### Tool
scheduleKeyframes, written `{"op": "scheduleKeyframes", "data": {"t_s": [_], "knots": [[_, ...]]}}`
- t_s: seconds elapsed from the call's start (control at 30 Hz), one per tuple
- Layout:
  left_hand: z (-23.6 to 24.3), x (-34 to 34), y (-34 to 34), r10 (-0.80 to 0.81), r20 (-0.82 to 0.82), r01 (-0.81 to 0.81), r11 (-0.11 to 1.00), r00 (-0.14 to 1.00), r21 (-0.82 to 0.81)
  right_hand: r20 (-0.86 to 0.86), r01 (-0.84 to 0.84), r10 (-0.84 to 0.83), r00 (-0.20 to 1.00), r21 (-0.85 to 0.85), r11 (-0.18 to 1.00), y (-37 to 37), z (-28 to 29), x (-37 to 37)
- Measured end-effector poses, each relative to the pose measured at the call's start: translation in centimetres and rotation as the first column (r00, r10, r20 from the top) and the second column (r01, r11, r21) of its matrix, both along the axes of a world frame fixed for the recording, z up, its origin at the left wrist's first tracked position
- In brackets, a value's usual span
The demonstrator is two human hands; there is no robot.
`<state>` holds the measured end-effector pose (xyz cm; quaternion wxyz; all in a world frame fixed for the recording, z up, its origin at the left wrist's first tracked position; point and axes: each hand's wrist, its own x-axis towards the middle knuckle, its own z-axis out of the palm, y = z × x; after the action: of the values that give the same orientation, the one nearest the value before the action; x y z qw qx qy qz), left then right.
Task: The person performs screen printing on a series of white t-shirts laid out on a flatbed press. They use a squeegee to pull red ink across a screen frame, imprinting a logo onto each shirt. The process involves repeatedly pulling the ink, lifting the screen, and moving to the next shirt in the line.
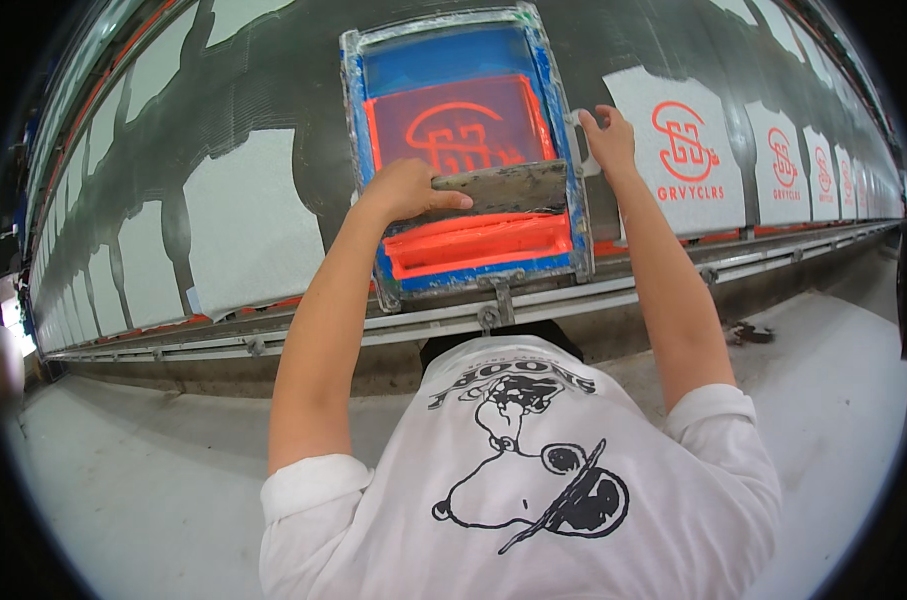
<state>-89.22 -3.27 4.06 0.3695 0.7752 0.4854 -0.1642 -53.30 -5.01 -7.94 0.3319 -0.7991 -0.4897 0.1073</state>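
The person in front of me has the left hand (408,190) closed around the left end of a grey squeegee (503,187). That squeegee lies across the blue-edged screen frame (354,120), thick orange ink (478,248) at its six o'clock. The right hand (608,142) is half curled at a pale handle (576,118) on the frame's three o'clock side; I can't tell whether it grips. Beneath is the dark worktop (318,185), with a plain white piece (251,218) between the frame's eight and nine o'clock.
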Motion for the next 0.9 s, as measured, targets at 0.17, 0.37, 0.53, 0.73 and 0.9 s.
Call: {"op": "scheduleKeyframes", "data": {"t_s": [0.17,0.37,0.53,0.73,0.9], "knots": [[2.6,-0.5,5.1,0.011,0.072,-0.028,0.969,0.997,0.246,-0.238,0.007,-0.049,0.97,-0.173,0.985,0.7,-2.2,-1.4],[2.8,0.3,11.0,0.002,0.052,-0.027,0.869,0.999,0.494,-0.301,0.063,-0.102,0.948,-0.137,0.989,0.0,0.3,-2.4],[1.1,0.6,13.1,0.007,0.054,-0.033,0.865,0.999,0.501,-0.371,0.075,-0.1,0.923,-0.08,0.994,-0.2,0.8,-2.5],[0.6,1.8,11.5,-0.027,0.16,-0.044,0.904,0.987,0.424,-0.314,0.056,-0.058,0.948,-0.015,0.998,-0.7,1.1,-1.9],[-1.0,0.6,4.1,-0.036,0.254,-0.118,0.815,0.966,0.567,-0.349,0.037,-0.029,0.937,0.015,0.999,-0.4,1.7,-2.8]]}}
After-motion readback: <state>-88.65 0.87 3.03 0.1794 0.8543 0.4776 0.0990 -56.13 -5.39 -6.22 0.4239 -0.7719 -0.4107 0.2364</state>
